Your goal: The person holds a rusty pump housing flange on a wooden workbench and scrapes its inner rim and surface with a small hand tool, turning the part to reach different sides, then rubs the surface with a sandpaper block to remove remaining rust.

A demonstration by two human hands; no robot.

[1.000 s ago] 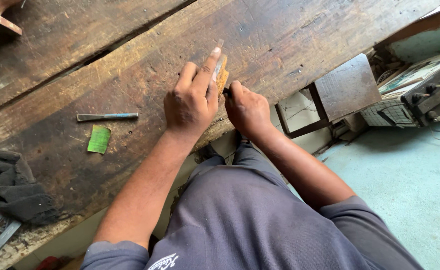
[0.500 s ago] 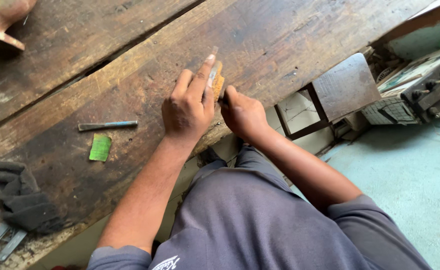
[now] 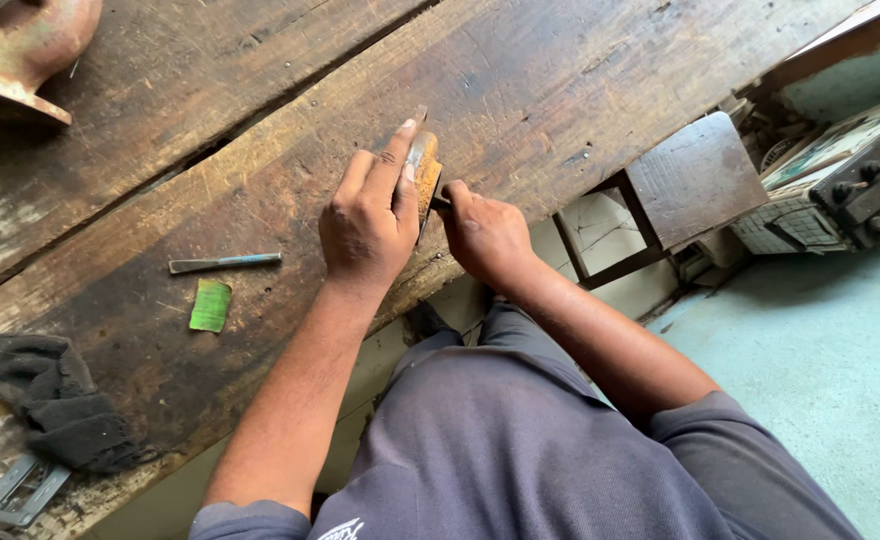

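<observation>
Both hands are staying mid-frame, the left hand pinning an orange piece on the desk while the right hand fingers are gripping, apparently, a small dark tool that next needs steady strokes.

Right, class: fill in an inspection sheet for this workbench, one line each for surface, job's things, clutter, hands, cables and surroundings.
Surface: worn wooden bench, scratched planks with a gap between them.
Job's things: small orange-brown piece, pressed to the bench near its edge; dark tool end against it.
Clutter: metal file, green scrap, dark rag, metal bracket, rusty vessel.
Hands: left hand steadies the piece; right hand has its grip on the tool.
Cables: nothing seen.
Surroundings: wooden stool, box with knobs, teal floor.
</observation>
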